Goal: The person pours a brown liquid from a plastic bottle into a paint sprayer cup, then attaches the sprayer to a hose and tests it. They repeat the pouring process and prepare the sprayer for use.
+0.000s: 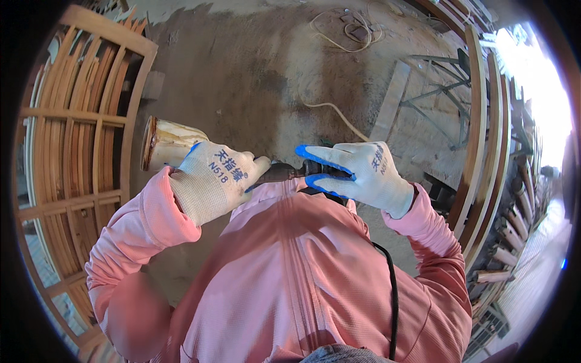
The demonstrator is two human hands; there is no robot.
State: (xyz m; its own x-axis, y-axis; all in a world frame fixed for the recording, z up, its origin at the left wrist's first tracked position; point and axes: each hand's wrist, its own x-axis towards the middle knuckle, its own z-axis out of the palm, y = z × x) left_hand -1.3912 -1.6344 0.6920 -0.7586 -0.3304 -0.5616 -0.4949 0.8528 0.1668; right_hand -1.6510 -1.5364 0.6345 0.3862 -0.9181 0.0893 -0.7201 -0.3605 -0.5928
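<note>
A black, tube-shaped tool (279, 173) lies crosswise in front of my chest; its kind cannot be made out. My left hand (221, 176), in a white glove with blue-coated fingers, is closed round its left end and hides it. From the other side, my right hand (366, 172), gloved alike, grips the right end, its thumb and fingers on either side of the dark part. Just beyond my left wrist is a pale round container (175, 140) with brown drips. My left hand partly covers it, and I cannot tell whether they touch.
On the left stands a wooden frame (97, 114) with several wood strips behind it. Long timber beams (484, 139) rise along the right, near a dark metal stand (445, 88) and a grey board (390, 100). A pale hose (339, 115) lies on the floor. A black cord (392, 290) hangs along my jacket.
</note>
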